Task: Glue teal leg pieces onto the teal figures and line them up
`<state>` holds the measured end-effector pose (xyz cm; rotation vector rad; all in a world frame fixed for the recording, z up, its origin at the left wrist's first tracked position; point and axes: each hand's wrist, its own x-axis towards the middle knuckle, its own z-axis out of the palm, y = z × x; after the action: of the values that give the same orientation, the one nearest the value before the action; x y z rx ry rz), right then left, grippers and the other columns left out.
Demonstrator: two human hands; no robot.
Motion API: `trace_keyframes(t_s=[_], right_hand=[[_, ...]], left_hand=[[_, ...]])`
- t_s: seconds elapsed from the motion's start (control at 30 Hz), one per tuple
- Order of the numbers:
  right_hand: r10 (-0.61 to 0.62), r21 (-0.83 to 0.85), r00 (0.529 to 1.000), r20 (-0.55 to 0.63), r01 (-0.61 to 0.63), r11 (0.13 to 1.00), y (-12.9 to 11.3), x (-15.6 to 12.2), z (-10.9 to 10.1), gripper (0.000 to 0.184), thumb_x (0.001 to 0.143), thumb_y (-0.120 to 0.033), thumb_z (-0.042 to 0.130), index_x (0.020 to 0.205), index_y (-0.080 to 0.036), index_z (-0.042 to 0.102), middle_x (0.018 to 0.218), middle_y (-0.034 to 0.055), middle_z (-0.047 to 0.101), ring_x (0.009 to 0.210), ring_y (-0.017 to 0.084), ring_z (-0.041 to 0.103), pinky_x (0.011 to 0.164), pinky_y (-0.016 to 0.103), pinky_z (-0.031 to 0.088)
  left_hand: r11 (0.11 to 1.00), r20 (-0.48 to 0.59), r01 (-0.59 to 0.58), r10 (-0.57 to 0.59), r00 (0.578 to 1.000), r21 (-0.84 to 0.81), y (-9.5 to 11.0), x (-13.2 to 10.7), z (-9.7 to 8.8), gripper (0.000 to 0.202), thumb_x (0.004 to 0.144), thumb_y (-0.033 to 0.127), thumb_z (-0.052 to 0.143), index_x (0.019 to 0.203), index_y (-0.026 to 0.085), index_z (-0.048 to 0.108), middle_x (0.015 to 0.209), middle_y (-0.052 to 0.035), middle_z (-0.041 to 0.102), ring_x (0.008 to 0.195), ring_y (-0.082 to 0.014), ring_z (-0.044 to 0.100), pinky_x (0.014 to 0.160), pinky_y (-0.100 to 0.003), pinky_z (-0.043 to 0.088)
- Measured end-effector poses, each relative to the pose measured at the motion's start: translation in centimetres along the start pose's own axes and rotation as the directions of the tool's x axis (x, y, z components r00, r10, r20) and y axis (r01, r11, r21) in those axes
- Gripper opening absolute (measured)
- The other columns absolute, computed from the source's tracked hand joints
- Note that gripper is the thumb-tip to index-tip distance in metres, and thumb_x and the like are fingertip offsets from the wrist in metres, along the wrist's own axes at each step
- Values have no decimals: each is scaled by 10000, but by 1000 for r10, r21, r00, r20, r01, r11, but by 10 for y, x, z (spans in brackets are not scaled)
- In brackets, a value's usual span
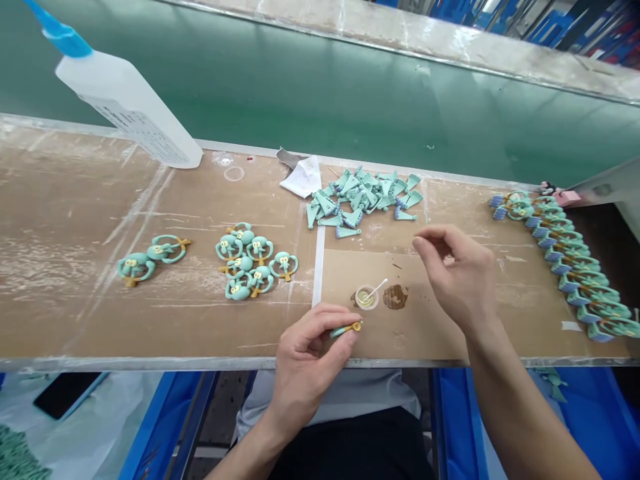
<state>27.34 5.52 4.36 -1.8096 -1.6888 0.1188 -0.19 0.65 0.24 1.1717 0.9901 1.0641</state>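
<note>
My left hand (pixel 305 353) is closed round a small teal toy figure piece (pixel 346 328) with an orange tip, held near the table's front edge, just below a small glue cap (pixel 366 297) with a white stick in it. My right hand (pixel 457 270) hovers over the brown board, fingers curled and pinched, and I cannot see anything in them. A pile of teal body parts (pixel 363 200) lies beyond the cap. A cluster of teal figure heads (pixel 253 261) sits to the left.
Two more teal heads (pixel 150 257) lie further left. A row of assembled figures (pixel 570 263) runs along the right side. A white squeeze bottle (pixel 125 97) with a blue tip stands at back left. A white paper scrap (pixel 303 177) and a brown glue stain (pixel 395 297) are on the table. Blue bins (pixel 575 407) sit below.
</note>
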Motion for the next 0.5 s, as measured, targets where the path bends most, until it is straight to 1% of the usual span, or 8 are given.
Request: trace_keyframes(t_s=[0.07,0.13,0.23,0.3,0.37,0.4,0.47,0.5], right_hand=[[-30,-111,997,71,38,993,17,25,6,215,1174,-268,646,1317,-224,801,1267,103,845,1030,266,787,926,381,614],[-36,-181,991,132,60,982,30,46,17,267,1145,-243,644,1360,-215,802,1375,148,826,1184,325,770,1027,435,603],[-9,-267,983,185,59,962,42,69,34,221,1143,-340,686,1241,-210,836,1296,183,840,1272,413,728,1055,504,569],[25,-325,978,208,45,945,44,78,44,268,1150,-440,708,1164,-207,839,1224,188,845,1202,428,741,977,501,559],[56,-375,972,228,35,926,43,84,51,290,1145,-471,719,1099,-206,828,1138,180,847,1073,409,760,891,477,533],[66,-398,968,242,37,917,42,87,53,273,1140,-451,720,1068,-208,821,1088,171,846,1016,396,763,859,465,516],[78,-438,959,274,52,897,38,92,55,214,1119,-384,719,1028,-215,814,1015,156,841,946,379,762,817,449,483],[84,-458,954,287,60,887,37,94,54,190,1106,-357,718,1021,-218,815,1004,156,840,926,375,761,799,444,470]], left_hand=[[1000,-8,9,-9,1000,-9,-1,-1,0,77,1039,270,904,1078,241,965,1058,-120,882,945,-245,824,834,-327,665],[999,-8,34,-34,999,-24,-1,-3,0,66,1033,283,908,1055,230,942,1025,-113,878,897,-233,811,816,-319,658],[999,4,37,-37,999,-16,5,-2,-7,75,1040,282,880,1014,218,909,1000,-108,874,851,-229,798,774,-320,640],[996,-13,-48,49,999,76,16,10,-18,64,1048,265,855,1026,224,900,1000,-97,873,881,-237,804,800,-332,635],[941,-36,-185,203,978,284,34,37,-35,58,1053,243,834,1046,238,892,1016,-75,872,950,-244,804,880,-351,628],[872,-29,-245,283,959,423,44,57,-44,63,1054,234,824,1052,245,887,1027,-63,868,964,-243,792,914,-363,617],[677,21,-332,423,906,657,64,107,-61,119,1073,207,756,1050,242,868,1063,-57,857,969,-243,759,940,-384,588],[577,63,-349,456,888,739,73,135,-69,136,1084,202,730,1067,225,863,1101,-73,852,997,-251,753,968,-397,578]])
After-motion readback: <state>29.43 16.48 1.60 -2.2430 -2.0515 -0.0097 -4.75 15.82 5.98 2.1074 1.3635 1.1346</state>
